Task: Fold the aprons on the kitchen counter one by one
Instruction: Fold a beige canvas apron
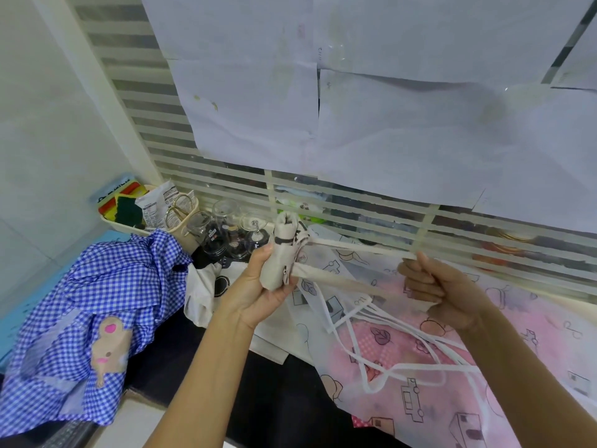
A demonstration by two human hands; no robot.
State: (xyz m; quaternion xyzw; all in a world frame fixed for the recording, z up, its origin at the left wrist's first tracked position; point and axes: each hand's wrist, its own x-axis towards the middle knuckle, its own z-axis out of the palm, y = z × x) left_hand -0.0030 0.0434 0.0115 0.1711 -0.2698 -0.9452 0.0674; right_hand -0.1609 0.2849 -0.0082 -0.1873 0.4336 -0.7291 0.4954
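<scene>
The beige apron (pixel 281 257) is rolled into a tight, upright bundle and held in the air above the bench (pixel 277 402), just in front of the striped window. The left hand (pixel 258 286) grips its lower half, curled round it with the thumb lying up the near side. The right hand (pixel 433 292) is closed in a fist, its fingers (pixel 418 281) wrapped round the apron's strap (pixel 349 283), which runs taut from the bundle to that fist in two lines, one above the other. The step in hand looks like binding the roll with its own strap. To do it well, the left hand should squeeze firmly enough that the roll does not slacken or unwind, while the right carries the strap round the middle of the bundle under even tension, lying flat rather than twisted, each turn beside the one before. The loose end is best tucked under a turn so it holds. The glasses (pixel 226 227) stand near, behind the bundle, so the sweep of the strap should stay on the near side. The white ties (pixel 403 354) of the pink apron (pixel 452 376) lie loosely looped below the right hand and could be caught up. A blue checked apron (pixel 97 302) lies crumpled at the left of the bench, not yet folded.
</scene>
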